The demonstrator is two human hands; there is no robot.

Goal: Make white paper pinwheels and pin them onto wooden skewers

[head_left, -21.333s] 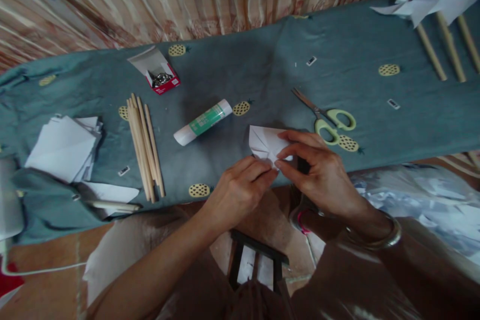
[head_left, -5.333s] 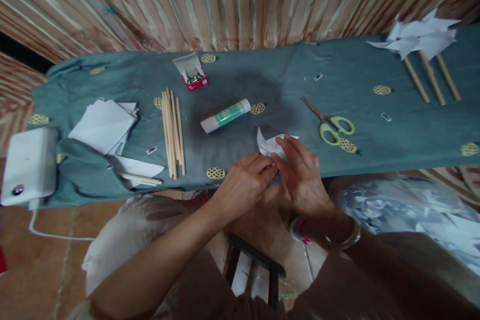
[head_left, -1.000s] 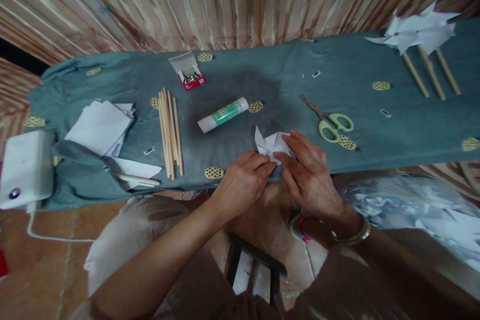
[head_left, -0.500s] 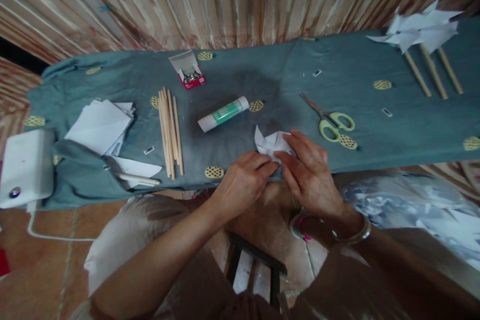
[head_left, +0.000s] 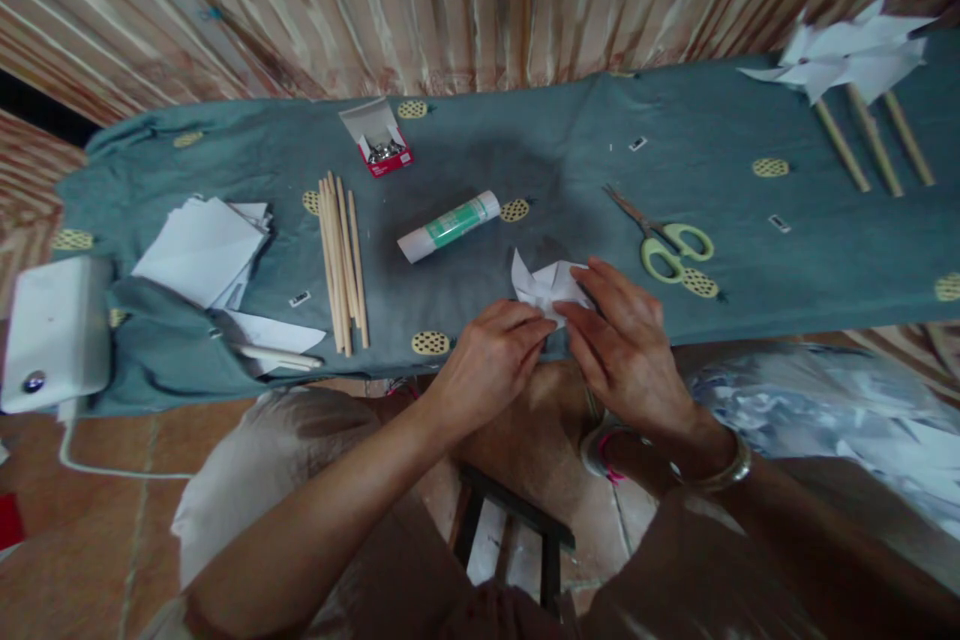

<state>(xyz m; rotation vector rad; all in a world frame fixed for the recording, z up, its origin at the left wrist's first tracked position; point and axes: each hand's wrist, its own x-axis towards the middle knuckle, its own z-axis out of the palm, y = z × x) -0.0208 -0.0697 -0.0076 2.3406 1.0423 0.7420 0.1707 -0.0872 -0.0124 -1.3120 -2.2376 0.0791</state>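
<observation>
A white paper pinwheel (head_left: 551, 285) with folded blades lies at the front edge of the cloth-covered table. My left hand (head_left: 491, 355) is closed, its thumb and fingers pinching the pinwheel's near left side. My right hand (head_left: 622, 335) holds the right side, fingertips pressed onto the folded paper. Part of the pinwheel is hidden under the fingers. Just beyond it lies a white and green glue stick (head_left: 450, 226). Scissors (head_left: 660, 240) with green handles rest to the right of my right hand, blades pointing away to the left.
Left of the glue stick are thin wooden sticks (head_left: 343, 265), a stack of white paper (head_left: 199, 250) and a pen (head_left: 277, 356). An opened red box of metal pins (head_left: 385, 150) stands behind. Finished pinwheels (head_left: 840, 60) on sticks lie far right. A white device (head_left: 56, 335) sits at the left end.
The view has shifted very slightly. Both hands stay on the pinwheel, with only tiny finger movement.
</observation>
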